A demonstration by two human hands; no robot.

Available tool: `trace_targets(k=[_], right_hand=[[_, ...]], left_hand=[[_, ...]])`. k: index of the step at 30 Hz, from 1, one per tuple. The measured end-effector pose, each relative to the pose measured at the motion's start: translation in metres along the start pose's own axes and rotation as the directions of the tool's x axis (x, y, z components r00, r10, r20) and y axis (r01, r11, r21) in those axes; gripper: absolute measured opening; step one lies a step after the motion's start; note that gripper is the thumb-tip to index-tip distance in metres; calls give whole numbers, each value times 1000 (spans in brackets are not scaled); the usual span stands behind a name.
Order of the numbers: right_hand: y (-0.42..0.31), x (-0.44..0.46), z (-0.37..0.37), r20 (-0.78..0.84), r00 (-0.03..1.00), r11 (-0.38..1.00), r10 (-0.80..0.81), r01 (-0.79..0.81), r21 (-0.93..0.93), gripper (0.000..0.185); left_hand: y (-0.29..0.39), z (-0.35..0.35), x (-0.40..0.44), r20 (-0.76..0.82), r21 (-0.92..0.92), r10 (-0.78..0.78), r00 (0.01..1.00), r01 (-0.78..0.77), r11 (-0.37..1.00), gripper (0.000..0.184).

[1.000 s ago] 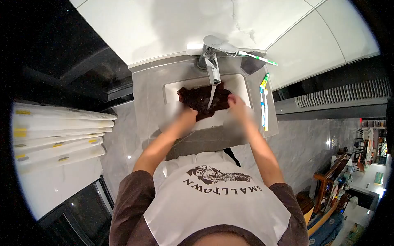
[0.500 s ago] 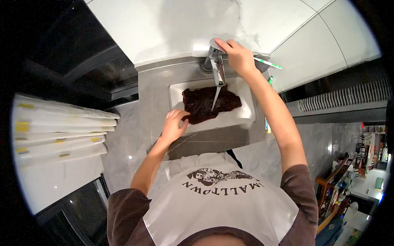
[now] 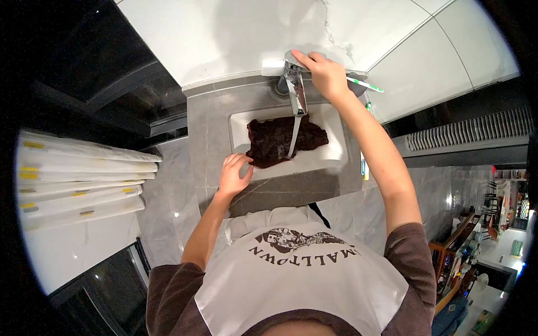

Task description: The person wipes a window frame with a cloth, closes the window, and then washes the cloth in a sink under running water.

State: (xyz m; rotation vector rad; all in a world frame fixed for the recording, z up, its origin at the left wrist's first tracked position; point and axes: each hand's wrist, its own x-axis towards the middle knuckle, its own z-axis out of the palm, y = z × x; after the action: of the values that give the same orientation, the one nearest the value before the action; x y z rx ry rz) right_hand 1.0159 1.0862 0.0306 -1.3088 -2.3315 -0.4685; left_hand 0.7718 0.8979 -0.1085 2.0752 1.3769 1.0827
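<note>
A dark brown, wet-looking piece of cloth (image 3: pixel 274 143) lies crumpled in the white sink basin (image 3: pixel 336 155). Water runs from the chrome faucet (image 3: pixel 298 98) onto it. My right hand (image 3: pixel 329 75) is at the top of the faucet, its fingers on the handle (image 3: pixel 292 57). At the basin's front left corner, my left hand (image 3: pixel 234 175) is open, with curved fingers and the thumb apart. Its fingertips are by the cloth's left edge; whether they touch it I cannot tell.
A grey counter (image 3: pixel 210 120) surrounds the basin. A green-and-white toothbrush (image 3: pixel 365 84) sticks out of a dark cup (image 3: pixel 356 87) behind my right wrist. A white curtain (image 3: pixel 84 179) hangs at the left, and a tiled wall (image 3: pixel 269 33) rises behind the faucet.
The water stream has grown thicker. My left hand has shifted slightly left, off the cloth's edge, its thumb and fingers further apart. My right hand stays at the faucet handle.
</note>
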Motion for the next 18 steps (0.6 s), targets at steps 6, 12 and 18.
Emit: trace_targets(k=[6,12,18], right_hand=[[-3,-1,-4,70,996,999,51,-51,6,53],[-3,-1,-3,64,996,999,55,-55,-3,53],[-1,-1,2,21,999,999,46,-46,23,52]], left_hand=[[0,0,-1,41,-1,-46,998,46,999,16],[0,0,0,27,4,-36,999,36,999,13],[0,2,0,27,28,-25,999,25,999,12]])
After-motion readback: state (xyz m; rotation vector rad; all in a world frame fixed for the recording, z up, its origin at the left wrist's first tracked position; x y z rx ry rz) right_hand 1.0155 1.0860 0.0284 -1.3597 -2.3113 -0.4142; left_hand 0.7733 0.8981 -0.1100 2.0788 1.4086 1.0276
